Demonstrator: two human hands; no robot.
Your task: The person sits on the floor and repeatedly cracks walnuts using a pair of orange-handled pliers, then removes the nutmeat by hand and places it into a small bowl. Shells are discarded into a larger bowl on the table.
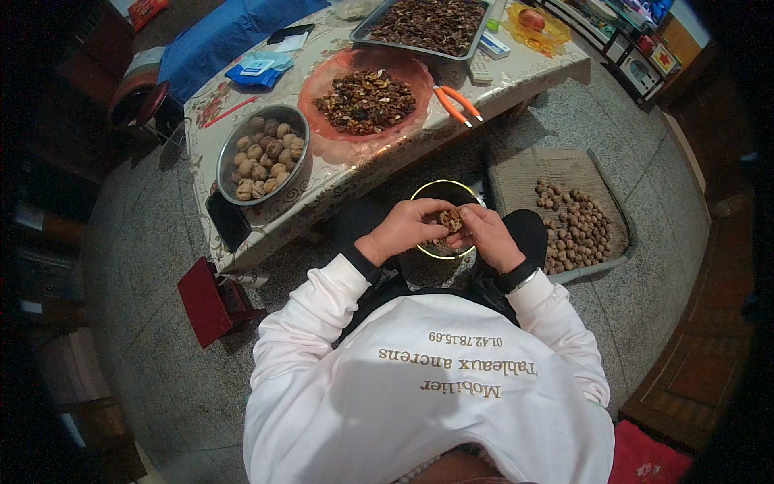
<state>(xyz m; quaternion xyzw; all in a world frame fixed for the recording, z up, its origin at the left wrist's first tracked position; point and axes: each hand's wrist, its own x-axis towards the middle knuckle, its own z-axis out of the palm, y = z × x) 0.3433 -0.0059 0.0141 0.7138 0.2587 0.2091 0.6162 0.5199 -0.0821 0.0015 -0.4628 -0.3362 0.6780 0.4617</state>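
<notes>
Between my two hands is a cracked walnut (450, 219), held above a round bin (412, 197) that has bits of shell in it. The thumb and fingers of my left hand (409, 228) close on the walnut from one side. My right hand (488, 235) touches it from the other side with its fingertips. On the table, a metal bowl (225, 158) holds whole walnuts, and a red translucent dish (311, 72) holds walnut kernels. Pliers with orange handles (455, 104) lie beside the dish near the table edge. A metal tray (423, 52) at the back is filled with dark kernels.
Whole walnuts (577, 233) lie in a large woven scoop (514, 169) on the floor at the right. A dark phone (228, 221) rests at the near left table corner, above a red stool (205, 302). A yellow dish (559, 33) holds a red fruit (532, 20).
</notes>
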